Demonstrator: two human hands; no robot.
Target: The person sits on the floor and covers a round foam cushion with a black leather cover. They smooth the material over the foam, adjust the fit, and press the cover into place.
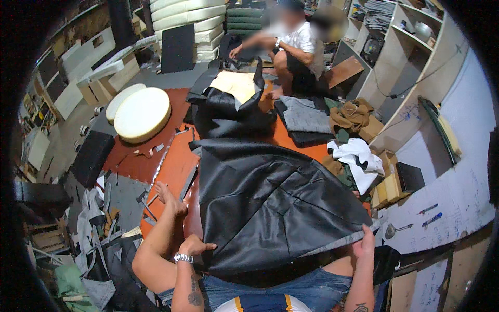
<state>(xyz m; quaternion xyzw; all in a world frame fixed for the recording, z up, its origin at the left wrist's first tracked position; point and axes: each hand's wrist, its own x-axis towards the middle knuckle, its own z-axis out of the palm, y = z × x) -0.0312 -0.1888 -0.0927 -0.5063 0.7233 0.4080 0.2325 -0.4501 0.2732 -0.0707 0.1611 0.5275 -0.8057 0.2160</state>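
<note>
A large black leather-like sheet (260, 192) is spread over my lap and the orange floor covering in front of me. It has creases and seams that meet near its middle, and a grey underside shows along its near right edge. My left hand (193, 246) is closed at the sheet's near left corner, with the thumb stretched along its edge. At the near right corner, my right hand (364, 243) pinches the grey-backed rim between thumb and fingers. My bare left foot (170, 198) rests left of the sheet.
Beyond the sheet stands a black cover (234, 122) around yellow foam (236, 86). A person (296, 52) squats behind it. Round foam cushions (141, 114) lie at left, near a hammer (143, 197). White cloth (358, 161), foam blocks (387, 182) and shelves (410, 78) line the right.
</note>
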